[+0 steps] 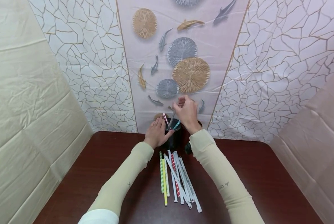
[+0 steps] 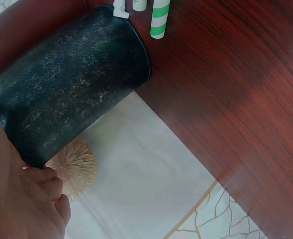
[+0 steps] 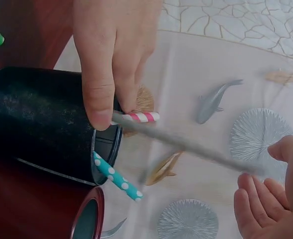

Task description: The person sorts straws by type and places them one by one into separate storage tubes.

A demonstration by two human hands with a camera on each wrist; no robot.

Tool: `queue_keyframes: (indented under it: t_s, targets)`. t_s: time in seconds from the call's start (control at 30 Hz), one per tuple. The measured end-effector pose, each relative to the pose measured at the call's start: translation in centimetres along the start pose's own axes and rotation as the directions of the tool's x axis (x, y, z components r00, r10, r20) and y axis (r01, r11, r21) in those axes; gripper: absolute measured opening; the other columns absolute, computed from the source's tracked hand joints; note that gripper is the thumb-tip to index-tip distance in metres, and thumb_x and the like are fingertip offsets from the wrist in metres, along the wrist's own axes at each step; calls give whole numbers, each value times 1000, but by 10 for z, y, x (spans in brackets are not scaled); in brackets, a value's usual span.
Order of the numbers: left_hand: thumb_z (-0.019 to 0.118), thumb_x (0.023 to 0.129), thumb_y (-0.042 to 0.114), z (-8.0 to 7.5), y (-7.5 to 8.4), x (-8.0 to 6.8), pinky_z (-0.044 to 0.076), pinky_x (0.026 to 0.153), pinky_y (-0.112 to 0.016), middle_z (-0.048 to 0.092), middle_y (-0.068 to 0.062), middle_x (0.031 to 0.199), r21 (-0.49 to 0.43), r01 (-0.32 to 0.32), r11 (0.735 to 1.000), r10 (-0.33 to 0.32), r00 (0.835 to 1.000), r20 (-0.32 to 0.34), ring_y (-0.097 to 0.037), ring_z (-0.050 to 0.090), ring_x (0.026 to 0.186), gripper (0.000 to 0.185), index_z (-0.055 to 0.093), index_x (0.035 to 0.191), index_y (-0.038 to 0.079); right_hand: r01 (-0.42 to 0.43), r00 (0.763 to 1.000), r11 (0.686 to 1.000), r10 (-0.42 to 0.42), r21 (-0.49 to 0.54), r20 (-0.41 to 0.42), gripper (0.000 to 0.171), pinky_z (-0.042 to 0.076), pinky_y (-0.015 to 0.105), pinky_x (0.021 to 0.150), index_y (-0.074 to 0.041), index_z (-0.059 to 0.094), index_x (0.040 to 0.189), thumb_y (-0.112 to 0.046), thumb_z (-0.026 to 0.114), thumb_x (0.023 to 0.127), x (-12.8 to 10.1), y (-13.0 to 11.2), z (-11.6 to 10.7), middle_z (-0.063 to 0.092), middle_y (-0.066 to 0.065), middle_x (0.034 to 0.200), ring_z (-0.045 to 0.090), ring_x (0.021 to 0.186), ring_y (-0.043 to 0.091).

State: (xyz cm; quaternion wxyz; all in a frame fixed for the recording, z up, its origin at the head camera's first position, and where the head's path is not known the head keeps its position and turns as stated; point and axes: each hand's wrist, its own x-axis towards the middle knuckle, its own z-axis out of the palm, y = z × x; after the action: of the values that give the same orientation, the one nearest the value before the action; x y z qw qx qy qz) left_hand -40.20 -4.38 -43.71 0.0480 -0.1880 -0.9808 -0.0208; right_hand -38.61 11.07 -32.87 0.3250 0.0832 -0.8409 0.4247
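Observation:
A black cup [image 1: 173, 140] [image 2: 71, 89] [image 3: 42, 124] stands at the back of the dark red table [image 1: 253, 174], against the patterned backdrop. My left hand [image 1: 158, 132] [image 3: 111, 59] grips its side, thumb along the rim. A red-and-white striped straw [image 1: 165, 119] [image 3: 141, 117] and a teal dotted straw [image 1: 177, 124] [image 3: 116, 178] stick out of it. My right hand [image 1: 186, 110] [image 3: 265, 194] hovers above the cup, thumb and fingers apart. A blurred grey straw [image 3: 196, 149] runs from the cup's mouth up to that hand, and nothing pinches it.
Several paper straws [image 1: 178, 177], wrapped and striped, lie side by side between my forearms. A green striped straw [image 2: 159, 20] ends near the cup's base. A second dark cup with a red rim [image 3: 89, 219] sits just beside the black one, behind my right wrist.

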Motion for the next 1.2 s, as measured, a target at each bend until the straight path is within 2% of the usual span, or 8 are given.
queue_keyframes:
  t_s: [0.23,0.6,0.93,1.2]
  targets:
    - [19,108,71,-3,2,0,19,135,-42,19,-17,177,-8,-5,1000,5,1000,-1,-29,19,166,92,17,169,1,-22,999,999,22,-28,25,38,61,45,96,5,71,123,-20,77,95,-2,4,-9,79,20,113,77,106,32]
    - [20,108,71,-1,-2,-2,20,135,-42,19,-18,177,-8,-15,1000,15,1000,-9,-30,19,166,93,18,168,0,65,990,992,-51,-110,132,35,63,48,91,4,73,116,-24,78,96,-16,5,-40,78,20,107,78,98,34]
    - [19,108,71,-1,0,-4,19,135,-42,18,-17,177,-10,-2,1000,2,1000,0,-29,19,166,92,17,169,1,135,964,978,-92,-159,248,34,66,46,83,4,73,116,-23,78,97,-37,6,-54,80,20,104,80,93,30]
    - [18,108,71,-3,1,-3,20,135,-42,18,-18,177,-8,-9,1000,9,1000,-4,-30,19,166,93,17,168,0,119,929,976,-45,-183,368,28,66,42,82,2,74,112,-22,77,98,-54,6,-53,81,18,102,80,92,27]
